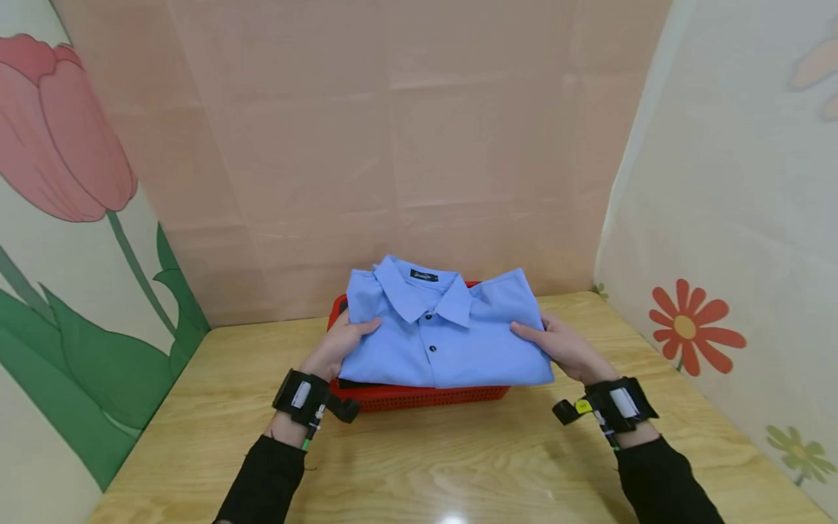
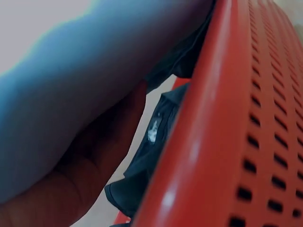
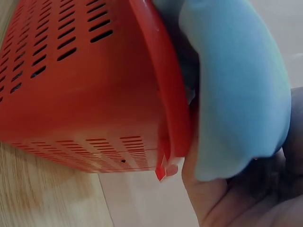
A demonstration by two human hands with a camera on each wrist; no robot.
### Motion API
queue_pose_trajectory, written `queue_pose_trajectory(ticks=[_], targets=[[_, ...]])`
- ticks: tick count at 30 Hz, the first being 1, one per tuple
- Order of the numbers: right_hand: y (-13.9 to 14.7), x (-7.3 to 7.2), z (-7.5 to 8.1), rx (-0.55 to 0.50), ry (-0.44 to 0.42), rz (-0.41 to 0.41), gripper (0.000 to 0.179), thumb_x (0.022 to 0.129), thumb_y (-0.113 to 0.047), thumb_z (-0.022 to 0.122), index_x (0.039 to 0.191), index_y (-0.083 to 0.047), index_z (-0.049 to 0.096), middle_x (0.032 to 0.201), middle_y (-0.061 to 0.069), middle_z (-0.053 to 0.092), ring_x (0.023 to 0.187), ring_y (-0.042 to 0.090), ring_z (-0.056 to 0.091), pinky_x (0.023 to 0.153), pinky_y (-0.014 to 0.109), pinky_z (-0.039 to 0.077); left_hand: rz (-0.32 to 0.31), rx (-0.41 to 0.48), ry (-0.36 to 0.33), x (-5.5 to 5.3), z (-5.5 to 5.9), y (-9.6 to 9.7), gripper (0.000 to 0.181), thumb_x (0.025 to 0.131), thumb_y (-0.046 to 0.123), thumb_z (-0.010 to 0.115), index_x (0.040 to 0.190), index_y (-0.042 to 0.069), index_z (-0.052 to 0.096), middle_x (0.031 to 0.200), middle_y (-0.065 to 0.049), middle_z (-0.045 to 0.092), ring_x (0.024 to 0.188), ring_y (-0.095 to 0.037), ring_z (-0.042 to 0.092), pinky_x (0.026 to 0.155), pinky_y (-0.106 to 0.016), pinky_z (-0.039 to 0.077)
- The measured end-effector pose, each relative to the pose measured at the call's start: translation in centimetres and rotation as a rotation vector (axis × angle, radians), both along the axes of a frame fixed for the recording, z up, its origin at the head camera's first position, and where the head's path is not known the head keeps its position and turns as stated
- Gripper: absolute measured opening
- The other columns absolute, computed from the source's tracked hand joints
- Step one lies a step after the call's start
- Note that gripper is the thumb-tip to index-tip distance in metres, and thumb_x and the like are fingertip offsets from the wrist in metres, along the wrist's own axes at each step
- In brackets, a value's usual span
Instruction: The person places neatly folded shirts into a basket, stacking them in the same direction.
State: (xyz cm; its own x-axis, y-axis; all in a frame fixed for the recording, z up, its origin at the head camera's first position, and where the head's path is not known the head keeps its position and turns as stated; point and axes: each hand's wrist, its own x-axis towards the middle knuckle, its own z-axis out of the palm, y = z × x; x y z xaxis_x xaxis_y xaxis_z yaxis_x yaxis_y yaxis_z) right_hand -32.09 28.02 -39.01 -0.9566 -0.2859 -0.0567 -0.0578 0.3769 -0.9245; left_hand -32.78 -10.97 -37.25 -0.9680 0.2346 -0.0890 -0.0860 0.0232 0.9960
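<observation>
A folded light-blue shirt point(image 1: 445, 356), collar toward the back wall and black buttons down its front, spreads over a red plastic basket point(image 1: 419, 399). My left hand point(image 1: 342, 342) grips its left edge, thumb on top and fingers underneath. On the opposite edge my right hand point(image 1: 564, 343) pinches the cloth the same way. The left wrist view shows fingers below the shirt, beside the basket's red rim point(image 2: 199, 123). Dark clothing point(image 2: 151, 142) lies inside the basket. In the right wrist view the shirt's rounded edge point(image 3: 236, 85) rests in the hand, close to the rim.
The basket stands toward the back of a wooden table point(image 1: 419, 458). A pinkish-brown sheet point(image 1: 406, 145) hangs behind it. Flower-printed panels point(image 1: 720, 240) stand at both sides. Each wrist wears a black strap with a small camera.
</observation>
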Motion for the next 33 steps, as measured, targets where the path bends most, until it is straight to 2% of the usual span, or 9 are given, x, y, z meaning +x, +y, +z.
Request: queue_pose_trajectory(ticks=[6, 11, 17, 23, 28, 33], targets=[[-0.7, -0.3, 0.1, 0.090, 0.094, -0.018, 0.070, 0.096, -0.047, 0.058, 0.145, -0.002, 0.037, 0.140, 0.023, 0.049, 0.117, 0.032, 0.054, 0.093, 0.041, 0.049, 0.014, -0.013, -0.014, -0.1, -0.2, -1.1, 0.059, 0.098, 0.022, 0.060, 0.148, 0.018, 0.030, 0.148, -0.009, 0.039, 0.135, -0.032, 0.039, 0.116, -0.056, 0.025], [-1.5, -1.0, 0.1, 0.144, 0.162, -0.021, 0.067, 0.098, -0.044, 0.057, 0.147, -0.003, 0.036, 0.140, 0.023, 0.049, 0.119, 0.036, 0.055, 0.096, 0.048, 0.049, 0.023, -0.001, -0.006, -0.3, -0.2, -1.7, 0.057, 0.100, 0.018, 0.055, 0.150, 0.018, 0.027, 0.150, -0.010, 0.037, 0.137, -0.032, 0.036, 0.118, -0.055, 0.023], [-2.1, -2.2, -0.1, 0.222, 0.230, -0.050, 0.069, 0.099, -0.041, 0.056, 0.153, -0.007, 0.030, 0.148, 0.027, 0.041, 0.129, 0.045, 0.047, 0.103, 0.062, 0.041, 0.037, -0.018, -0.005, -0.7, -0.2, -1.4, 0.058, 0.101, 0.018, 0.054, 0.152, 0.019, 0.026, 0.152, -0.009, 0.036, 0.138, -0.031, 0.035, 0.118, -0.055, 0.022], [-2.5, -2.5, -0.2, 0.312, 0.294, -0.057, 0.063, 0.098, -0.036, 0.059, 0.149, -0.006, 0.038, 0.142, 0.025, 0.049, 0.124, 0.042, 0.053, 0.101, 0.061, 0.044, 0.052, -0.083, -0.041, -0.8, -0.9, -1.2, 0.058, 0.101, 0.019, 0.054, 0.152, 0.020, 0.027, 0.152, -0.007, 0.037, 0.139, -0.030, 0.036, 0.118, -0.054, 0.023], [-2.8, -3.1, -0.1, 0.360, 0.419, -0.015, 0.052, 0.098, -0.031, 0.061, 0.142, -0.008, 0.049, 0.131, 0.019, 0.060, 0.115, 0.034, 0.060, 0.097, 0.055, 0.048, 0.057, -0.140, 0.013, -0.8, -1.3, -1.3, 0.059, 0.102, 0.013, 0.051, 0.154, 0.018, 0.024, 0.157, -0.006, 0.032, 0.145, -0.029, 0.029, 0.120, -0.053, 0.019], [-3.0, -3.8, -0.3, 0.389, 0.474, -0.002, 0.048, 0.097, -0.032, 0.063, 0.140, -0.012, 0.053, 0.127, 0.016, 0.063, 0.112, 0.031, 0.061, 0.096, 0.054, 0.047, 0.062, -0.222, 0.082, -0.5, -1.2, -1.4, 0.060, 0.102, 0.011, 0.049, 0.156, 0.019, 0.022, 0.160, -0.006, 0.027, 0.148, -0.029, 0.023, 0.120, -0.054, 0.015]])
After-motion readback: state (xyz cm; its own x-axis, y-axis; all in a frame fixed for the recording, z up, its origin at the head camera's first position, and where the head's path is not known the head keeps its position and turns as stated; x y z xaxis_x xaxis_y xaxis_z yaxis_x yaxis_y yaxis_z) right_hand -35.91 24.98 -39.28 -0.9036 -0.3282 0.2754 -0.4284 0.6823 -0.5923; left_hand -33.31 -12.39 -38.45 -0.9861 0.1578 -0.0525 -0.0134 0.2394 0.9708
